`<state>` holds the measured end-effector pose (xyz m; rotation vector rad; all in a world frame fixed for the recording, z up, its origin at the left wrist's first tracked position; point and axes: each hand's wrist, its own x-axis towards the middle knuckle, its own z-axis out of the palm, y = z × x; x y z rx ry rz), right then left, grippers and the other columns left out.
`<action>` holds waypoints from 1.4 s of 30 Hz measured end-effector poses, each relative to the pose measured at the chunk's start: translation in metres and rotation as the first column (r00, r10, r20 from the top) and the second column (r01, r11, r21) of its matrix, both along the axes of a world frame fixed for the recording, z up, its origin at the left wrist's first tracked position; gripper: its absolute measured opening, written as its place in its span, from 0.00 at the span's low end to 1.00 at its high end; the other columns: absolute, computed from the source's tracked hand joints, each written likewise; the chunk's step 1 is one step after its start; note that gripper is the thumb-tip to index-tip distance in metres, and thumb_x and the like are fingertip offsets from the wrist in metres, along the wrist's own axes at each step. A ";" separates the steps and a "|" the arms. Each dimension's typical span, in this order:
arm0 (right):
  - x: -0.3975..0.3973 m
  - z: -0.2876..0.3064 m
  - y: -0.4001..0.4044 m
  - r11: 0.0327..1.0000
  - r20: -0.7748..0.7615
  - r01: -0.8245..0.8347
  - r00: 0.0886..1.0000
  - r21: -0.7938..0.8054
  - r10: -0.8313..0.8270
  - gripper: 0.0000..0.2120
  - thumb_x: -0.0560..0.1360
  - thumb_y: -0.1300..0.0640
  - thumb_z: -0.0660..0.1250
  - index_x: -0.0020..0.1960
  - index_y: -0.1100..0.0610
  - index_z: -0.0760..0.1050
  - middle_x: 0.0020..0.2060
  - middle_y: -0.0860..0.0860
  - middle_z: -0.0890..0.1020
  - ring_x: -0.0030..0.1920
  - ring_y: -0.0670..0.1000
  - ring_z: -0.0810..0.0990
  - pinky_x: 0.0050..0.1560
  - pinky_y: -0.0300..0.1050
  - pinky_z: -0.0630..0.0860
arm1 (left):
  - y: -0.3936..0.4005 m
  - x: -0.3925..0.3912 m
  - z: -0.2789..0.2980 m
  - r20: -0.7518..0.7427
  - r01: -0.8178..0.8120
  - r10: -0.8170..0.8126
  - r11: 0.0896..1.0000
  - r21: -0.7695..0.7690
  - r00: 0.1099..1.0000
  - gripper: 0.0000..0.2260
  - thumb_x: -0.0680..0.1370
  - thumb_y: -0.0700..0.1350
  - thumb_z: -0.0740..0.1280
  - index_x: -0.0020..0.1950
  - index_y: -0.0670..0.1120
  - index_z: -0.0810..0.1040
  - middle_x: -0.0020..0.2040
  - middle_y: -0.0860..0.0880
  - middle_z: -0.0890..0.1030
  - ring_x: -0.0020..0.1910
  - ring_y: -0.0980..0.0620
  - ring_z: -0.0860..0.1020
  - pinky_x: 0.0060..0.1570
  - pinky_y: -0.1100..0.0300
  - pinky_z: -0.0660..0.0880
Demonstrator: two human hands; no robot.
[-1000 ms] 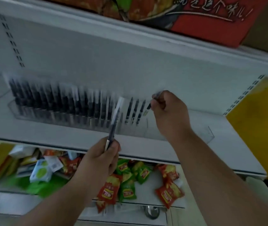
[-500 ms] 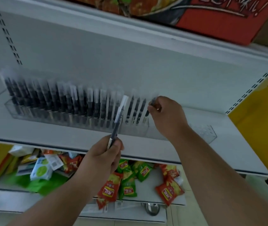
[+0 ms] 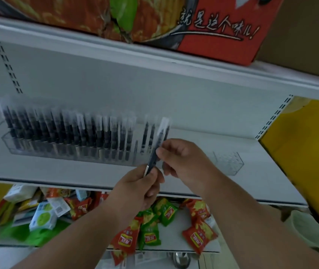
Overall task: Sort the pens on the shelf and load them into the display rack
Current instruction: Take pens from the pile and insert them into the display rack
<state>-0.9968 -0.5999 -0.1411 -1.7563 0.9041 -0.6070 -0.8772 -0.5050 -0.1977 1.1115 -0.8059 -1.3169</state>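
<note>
A clear plastic display rack stands on the white shelf, filled with several upright dark pens with clear caps. Its right end section holds no pens. My left hand grips the lower end of one dark pen, which points up and slightly right in front of the rack. My right hand pinches the same pen at its middle with thumb and fingertips.
A red printed carton sits on the shelf above. A yellow panel stands at the right. The shelf below holds red and green snack packets and white boxes.
My right hand left the pens at the rack's right part and came down to the pen in my left hand. My left hand moved right with that pen.
</note>
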 end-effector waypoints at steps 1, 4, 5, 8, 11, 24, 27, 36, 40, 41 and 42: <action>-0.002 -0.001 -0.001 0.999 0.052 -0.005 0.999 0.049 0.002 0.08 0.79 0.58 0.67 0.41 0.57 0.78 0.27 0.52 0.77 0.28 0.48 0.73 0.29 0.38 0.68 | -0.001 -0.004 0.001 0.008 0.016 -0.016 1.000 -0.007 1.000 0.14 0.84 0.45 0.56 0.46 0.38 0.74 0.29 0.48 0.66 0.25 0.51 0.59 0.27 0.59 0.55; -0.010 0.001 -0.009 0.992 0.166 0.050 0.984 0.119 -0.069 0.07 0.79 0.60 0.67 0.43 0.61 0.77 0.29 0.52 0.77 0.28 0.48 0.72 0.31 0.40 0.68 | -0.003 -0.011 -0.001 0.062 -0.019 0.019 1.000 -0.003 0.998 0.15 0.85 0.45 0.55 0.47 0.38 0.75 0.30 0.47 0.68 0.25 0.50 0.61 0.28 0.58 0.57; -0.012 0.003 -0.015 0.989 0.200 0.091 0.973 0.113 -0.112 0.07 0.78 0.60 0.67 0.43 0.61 0.77 0.31 0.53 0.79 0.29 0.48 0.73 0.31 0.40 0.69 | -0.003 -0.012 -0.003 0.091 -0.063 0.062 0.998 0.013 0.994 0.15 0.85 0.45 0.55 0.46 0.38 0.75 0.29 0.48 0.67 0.25 0.51 0.61 0.28 0.59 0.58; -0.019 0.010 -0.038 0.966 0.263 0.260 0.932 -0.001 -0.251 0.07 0.78 0.59 0.67 0.42 0.58 0.78 0.37 0.58 0.83 0.30 0.49 0.76 0.33 0.43 0.69 | -0.004 -0.006 -0.007 0.165 -0.201 0.191 0.979 0.044 0.968 0.15 0.84 0.44 0.56 0.43 0.39 0.75 0.28 0.49 0.65 0.25 0.53 0.61 0.26 0.61 0.58; -0.020 0.010 -0.059 0.892 0.228 0.394 0.910 -0.220 -0.346 0.07 0.77 0.55 0.68 0.41 0.52 0.79 0.36 0.52 0.83 0.31 0.49 0.78 0.37 0.47 0.75 | -0.006 0.000 -0.004 0.210 -0.256 0.246 0.967 0.021 0.946 0.15 0.84 0.44 0.56 0.42 0.39 0.74 0.27 0.52 0.64 0.26 0.53 0.60 0.28 0.60 0.58; -0.005 0.006 -0.068 0.738 0.056 0.325 0.929 -0.592 -0.365 0.06 0.78 0.50 0.67 0.43 0.49 0.74 0.34 0.40 0.76 0.37 0.41 0.76 0.34 0.29 0.68 | -0.001 0.001 -0.006 0.114 -0.316 0.312 0.949 0.018 0.943 0.14 0.84 0.42 0.57 0.41 0.39 0.74 0.28 0.50 0.64 0.26 0.54 0.60 0.25 0.65 0.60; -0.006 0.005 -0.067 0.726 0.061 0.360 0.913 -0.586 -0.403 0.06 0.79 0.50 0.67 0.44 0.50 0.74 0.35 0.40 0.76 0.36 0.41 0.76 0.35 0.32 0.69 | 0.005 0.003 -0.009 0.127 -0.300 0.294 0.953 0.029 0.947 0.14 0.84 0.42 0.57 0.41 0.38 0.74 0.29 0.49 0.64 0.27 0.54 0.60 0.25 0.65 0.59; -0.006 0.004 -0.062 0.723 0.077 0.422 0.885 -0.546 -0.459 0.06 0.78 0.50 0.67 0.44 0.50 0.75 0.35 0.40 0.77 0.36 0.38 0.75 0.35 0.27 0.66 | 0.019 0.012 -0.009 0.191 -0.216 0.199 0.974 0.072 0.961 0.15 0.84 0.42 0.57 0.40 0.41 0.73 0.29 0.50 0.64 0.27 0.54 0.60 0.26 0.64 0.60; -0.001 0.005 -0.058 0.737 0.084 0.423 0.889 -0.527 -0.450 0.07 0.78 0.51 0.67 0.42 0.50 0.75 0.35 0.41 0.77 0.35 0.40 0.76 0.36 0.32 0.69 | 0.020 0.011 -0.004 0.192 -0.202 0.186 0.977 0.068 0.964 0.14 0.84 0.42 0.57 0.40 0.40 0.73 0.29 0.49 0.64 0.27 0.54 0.61 0.25 0.65 0.61; 0.000 0.005 -0.058 0.727 0.078 0.419 0.888 -0.544 -0.454 0.07 0.78 0.51 0.67 0.43 0.51 0.75 0.35 0.40 0.77 0.35 0.40 0.76 0.36 0.32 0.70 | 0.020 0.011 -0.003 0.190 -0.203 0.188 0.977 0.065 0.964 0.14 0.84 0.41 0.57 0.41 0.40 0.73 0.29 0.49 0.64 0.27 0.54 0.61 0.25 0.66 0.61; 0.001 0.004 -0.059 0.720 0.067 0.411 0.888 -0.559 -0.454 0.07 0.78 0.51 0.67 0.43 0.52 0.75 0.35 0.40 0.77 0.36 0.40 0.76 0.36 0.32 0.70 | 0.021 0.010 -0.002 0.184 -0.205 0.191 0.977 0.063 0.964 0.14 0.84 0.41 0.57 0.41 0.40 0.73 0.29 0.49 0.64 0.26 0.54 0.61 0.24 0.66 0.61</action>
